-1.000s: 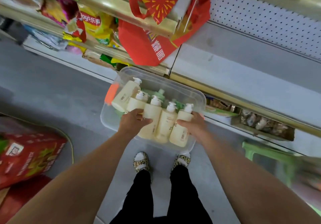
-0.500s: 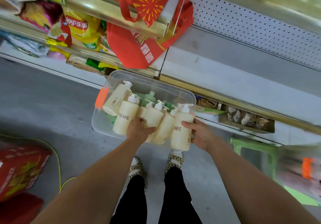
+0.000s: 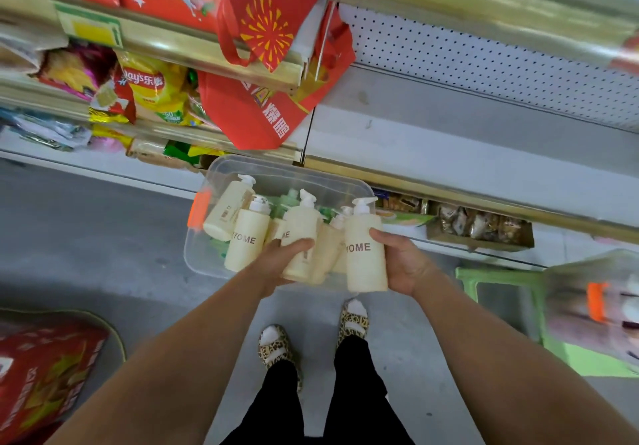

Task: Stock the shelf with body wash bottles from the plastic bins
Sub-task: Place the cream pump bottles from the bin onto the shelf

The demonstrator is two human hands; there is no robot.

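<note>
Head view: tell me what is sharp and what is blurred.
In the head view the bottle in the right hand is sharp, its lettering readable; the bin and green stool at the right edge are smeared by motion; the top shelf rail is streaked too.

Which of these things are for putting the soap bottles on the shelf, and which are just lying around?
For the job:
- left hand holding a pump bottle
- right hand holding a second bottle
- clear bin with more bottles
- bare shelf

Just lying about:
- red bag
- chip packets
- green stool
- red box
</note>
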